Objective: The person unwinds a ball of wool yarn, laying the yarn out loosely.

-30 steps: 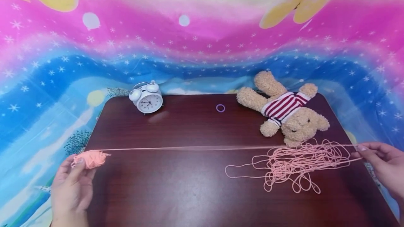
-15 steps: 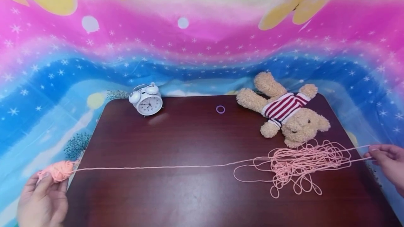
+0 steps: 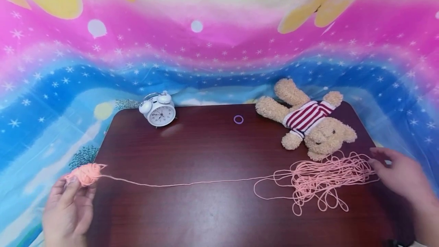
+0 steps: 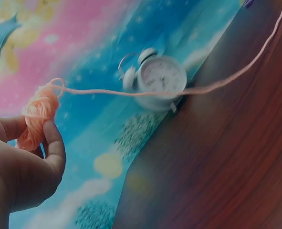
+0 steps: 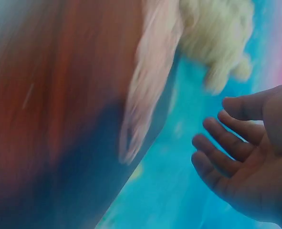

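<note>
My left hand [image 3: 70,207] pinches a small wound bundle of peach yarn [image 3: 86,174] between thumb and fingers, over the table's left edge. In the left wrist view the bundle [image 4: 39,114] sticks up past the fingertips, with a single strand [image 4: 107,91] trailing from it. That strand runs slackly across the table to a loose, looped heap of the same yarn [image 3: 306,176] on the right. My right hand [image 3: 399,174] hovers by the heap's right end. Seen in the right wrist view, its fingers [image 5: 217,136] are spread and hold nothing.
A teddy bear [image 3: 306,117] in a striped top lies behind the yarn heap at the back right. Toward the back left stands a white alarm clock [image 3: 160,113]. A purple ring [image 3: 238,119] lies near the brown table's [image 3: 192,144] back edge. Patterned cloth [image 3: 205,56] hangs behind.
My right hand, which pinched yarn at the heap's right end, has let go and moved left. My left hand swung outward left with the bundle, then partly back; the strand went from taut to slack.
</note>
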Available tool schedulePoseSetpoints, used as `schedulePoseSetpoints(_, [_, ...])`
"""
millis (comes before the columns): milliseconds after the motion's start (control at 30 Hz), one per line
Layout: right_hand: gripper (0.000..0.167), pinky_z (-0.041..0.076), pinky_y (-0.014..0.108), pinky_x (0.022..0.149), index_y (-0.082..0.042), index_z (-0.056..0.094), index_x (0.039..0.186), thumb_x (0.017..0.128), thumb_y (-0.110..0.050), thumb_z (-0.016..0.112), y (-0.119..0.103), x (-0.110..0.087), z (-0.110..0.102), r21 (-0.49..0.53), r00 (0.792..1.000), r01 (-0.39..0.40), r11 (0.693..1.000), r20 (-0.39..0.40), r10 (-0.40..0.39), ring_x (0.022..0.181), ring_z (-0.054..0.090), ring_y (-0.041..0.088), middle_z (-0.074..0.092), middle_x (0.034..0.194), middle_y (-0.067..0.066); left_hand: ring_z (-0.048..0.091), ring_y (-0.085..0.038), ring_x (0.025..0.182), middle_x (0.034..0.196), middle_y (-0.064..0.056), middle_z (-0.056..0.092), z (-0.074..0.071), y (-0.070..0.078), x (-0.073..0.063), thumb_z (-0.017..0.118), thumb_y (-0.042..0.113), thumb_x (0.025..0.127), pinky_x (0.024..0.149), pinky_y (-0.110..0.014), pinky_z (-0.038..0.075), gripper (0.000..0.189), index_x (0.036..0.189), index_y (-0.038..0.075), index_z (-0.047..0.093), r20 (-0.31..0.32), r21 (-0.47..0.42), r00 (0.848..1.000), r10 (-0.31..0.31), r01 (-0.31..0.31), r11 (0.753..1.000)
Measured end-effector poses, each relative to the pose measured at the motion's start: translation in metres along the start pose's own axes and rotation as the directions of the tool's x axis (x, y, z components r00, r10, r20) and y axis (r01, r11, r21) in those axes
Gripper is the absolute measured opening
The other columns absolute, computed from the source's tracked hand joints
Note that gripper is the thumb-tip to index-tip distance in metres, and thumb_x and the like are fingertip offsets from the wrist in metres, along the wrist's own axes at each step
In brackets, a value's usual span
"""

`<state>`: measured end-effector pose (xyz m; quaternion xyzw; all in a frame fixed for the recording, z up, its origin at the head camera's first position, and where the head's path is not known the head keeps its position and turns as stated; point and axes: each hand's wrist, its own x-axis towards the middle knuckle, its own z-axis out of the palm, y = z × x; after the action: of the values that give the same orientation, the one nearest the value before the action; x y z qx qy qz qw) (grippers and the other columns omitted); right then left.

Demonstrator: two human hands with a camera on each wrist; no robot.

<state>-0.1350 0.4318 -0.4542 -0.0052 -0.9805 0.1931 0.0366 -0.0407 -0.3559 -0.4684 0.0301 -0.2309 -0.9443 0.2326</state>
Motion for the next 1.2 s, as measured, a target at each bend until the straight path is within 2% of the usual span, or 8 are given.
schedulePoseSetpoints(133, [0.045,0.043,0.075,0.082,-0.001,0.058,0.139,0.102,-0.025,0.065,-0.049,0.001,0.008,0.046,0.997,0.08,0.996,-0.019,-0.08,0.107,0.055,0.061,0.053,0.135,0.042,0.073,-0.034,0.092,0.107,-0.023,0.069,0.016,-0.02,-0.004,0.039,-0.015,0.104,0.082,-0.04,0.062,0.026,0.118,-0.006,0.059,0.07,0.07,0.997,-0.03,0.026,0.997])
schedulePoseSetpoints(267, [0.045,0.05,0.072,0.078,-0.004,0.059,0.14,0.1,-0.024,0.069,-0.101,-0.001,0.022,0.124,0.983,0.182,0.976,-0.054,-0.176,0.097,0.065,0.052,0.058,0.136,0.033,0.073,-0.028,0.094,0.107,-0.018,0.071,0.029,-0.041,-0.01,0.04,-0.017,0.103,0.087,-0.037,0.062,0.033,0.124,-0.004,0.061,0.088,0.176,0.992,-0.093,0.077,0.981])
schedulePoseSetpoints(333, [0.043,0.056,0.065,0.074,-0.007,0.061,0.139,0.1,-0.023,0.07,-0.124,-0.002,0.031,0.166,0.976,0.218,0.962,-0.054,-0.212,0.091,0.07,0.046,0.062,0.134,0.028,0.072,-0.025,0.095,0.109,-0.014,0.07,0.035,-0.053,-0.012,0.042,-0.017,0.102,0.088,-0.035,0.061,0.035,0.127,-0.002,0.061,0.085,0.254,0.988,-0.129,0.104,0.962])
schedulePoseSetpoints(600, [0.033,0.056,0.052,0.088,-0.012,0.068,0.13,0.097,-0.019,0.073,-0.203,0.006,0.078,0.327,0.955,0.283,0.902,-0.009,-0.297,0.095,0.07,0.028,0.071,0.124,0.01,0.07,-0.017,0.104,0.12,-0.01,0.068,0.054,-0.096,-0.02,0.046,-0.016,0.101,0.097,-0.031,0.056,0.044,0.137,0.005,0.059,0.088,0.48,0.955,-0.282,0.208,0.852])
schedulePoseSetpoints(667, [0.032,0.057,0.049,0.088,-0.011,0.07,0.127,0.095,-0.015,0.075,-0.22,0.007,0.09,0.375,0.945,0.308,0.874,-0.011,-0.328,0.1,0.071,0.028,0.073,0.12,0.009,0.07,-0.017,0.107,0.123,-0.009,0.069,0.057,-0.104,-0.021,0.046,-0.016,0.101,0.098,-0.03,0.056,0.044,0.137,0.005,0.059,0.096,0.509,0.949,-0.3,0.212,0.834])
schedulePoseSetpoints(800, [0.032,0.06,0.044,0.086,-0.012,0.071,0.124,0.093,-0.015,0.077,-0.253,0.007,0.111,0.465,0.931,0.319,0.826,0.008,-0.364,0.095,0.072,0.022,0.073,0.119,0.006,0.069,-0.019,0.113,0.125,-0.009,0.069,0.065,-0.119,-0.024,0.047,-0.015,0.1,0.098,-0.03,0.056,0.042,0.137,0.0,0.058,0.128,0.556,0.938,-0.323,0.202,0.806])
schedulePoseSetpoints(967, [0.033,0.061,0.039,0.084,-0.015,0.071,0.125,0.093,-0.019,0.078,-0.293,0.004,0.131,0.578,0.913,0.301,0.759,0.055,-0.404,0.091,0.071,0.014,0.073,0.121,0.003,0.07,-0.026,0.115,0.124,-0.014,0.069,0.078,-0.139,-0.029,0.05,-0.013,0.1,0.105,-0.039,0.053,0.038,0.136,-0.007,0.056,0.176,0.578,0.913,-0.368,0.207,0.789])
schedulePoseSetpoints(1200, [0.039,0.06,0.039,0.089,-0.014,0.067,0.131,0.094,-0.019,0.077,-0.339,-0.003,0.148,0.727,0.867,0.269,0.631,0.102,-0.488,0.098,0.072,0.018,0.073,0.123,0.001,0.066,-0.014,0.102,0.12,-0.006,0.069,0.094,-0.163,-0.04,0.057,-0.004,0.102,0.097,-0.031,0.054,0.033,0.135,-0.002,0.057,0.162,0.604,0.885,-0.437,0.262,0.753])
